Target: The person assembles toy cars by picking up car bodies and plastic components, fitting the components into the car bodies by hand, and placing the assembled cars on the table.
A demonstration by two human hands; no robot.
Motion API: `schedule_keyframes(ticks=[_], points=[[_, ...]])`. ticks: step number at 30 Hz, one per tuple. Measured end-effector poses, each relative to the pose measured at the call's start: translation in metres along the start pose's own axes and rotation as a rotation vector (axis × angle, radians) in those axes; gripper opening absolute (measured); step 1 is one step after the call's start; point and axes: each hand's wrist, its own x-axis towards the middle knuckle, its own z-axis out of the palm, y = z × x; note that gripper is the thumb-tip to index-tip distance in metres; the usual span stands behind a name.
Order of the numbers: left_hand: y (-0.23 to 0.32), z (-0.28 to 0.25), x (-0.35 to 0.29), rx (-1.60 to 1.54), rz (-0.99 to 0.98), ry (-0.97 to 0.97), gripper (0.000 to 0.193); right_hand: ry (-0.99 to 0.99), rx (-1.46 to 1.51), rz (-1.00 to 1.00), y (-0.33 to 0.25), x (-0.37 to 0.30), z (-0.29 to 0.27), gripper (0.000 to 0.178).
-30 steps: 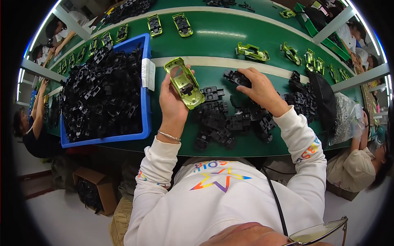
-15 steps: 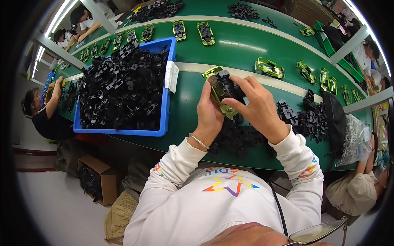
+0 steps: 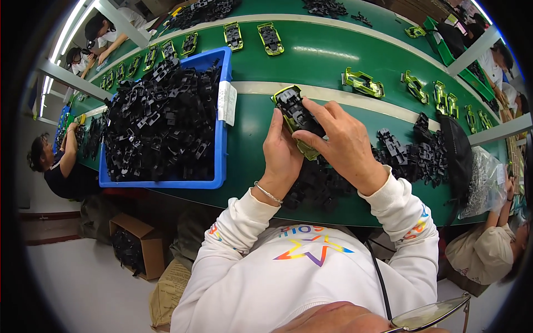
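Observation:
My left hand (image 3: 282,158) holds a lime-green toy car body (image 3: 307,150) from its left side, fingers hidden underneath. A black car chassis (image 3: 297,110) lies in the open underside of that body. My right hand (image 3: 347,141) grips the chassis and body from the right, its thumb and index finger on the black part. Just below both hands, a heap of loose black plastic parts (image 3: 316,186) lies on the green table, partly covered by my hands.
A blue bin (image 3: 221,161) full of black parts stands at the left. More black chassis (image 3: 413,155) lie at the right beside a black bag (image 3: 454,150). Green car bodies (image 3: 363,83) line the belt (image 3: 316,55) beyond. Co-workers sit around the table.
The black chassis has gone from tilted above the green body to lying flatter inside it. Both hands keep their grip. The whole view has shifted slightly.

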Motion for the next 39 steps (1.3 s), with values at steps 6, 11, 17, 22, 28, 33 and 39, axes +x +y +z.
schedule_keyframes(ticks=[6, 11, 17, 22, 28, 33, 39], points=[[0.000, 0.006, -0.002, -0.022, -0.038, 0.099, 0.049, -0.053, -0.008, 0.015, -0.004, -0.001, -0.005, 0.055], [0.002, 0.013, 0.002, -0.033, -0.022, 0.033, 0.051, -0.077, 0.029, 0.013, -0.007, -0.005, -0.014, 0.054], [0.002, 0.017, 0.001, -0.020, -0.048, 0.041, 0.052, -0.053, -0.013, -0.022, -0.004, -0.007, -0.011, 0.053], [0.003, 0.016, 0.001, 0.019, -0.045, 0.025, 0.051, -0.095, -0.112, -0.065, -0.001, -0.002, -0.019, 0.052], [-0.004, 0.010, 0.000, 0.140, 0.002, 0.040, 0.051, -0.306, -0.103, -0.028, 0.001, 0.002, -0.028, 0.051], [-0.005, 0.015, -0.002, 0.197, 0.100, 0.023, 0.040, -0.176, -0.293, -0.152, -0.012, 0.001, -0.021, 0.047], [0.001, 0.018, -0.002, 0.261, 0.172, 0.018, 0.035, -0.103, -0.247, -0.109, -0.013, -0.006, -0.014, 0.053]])
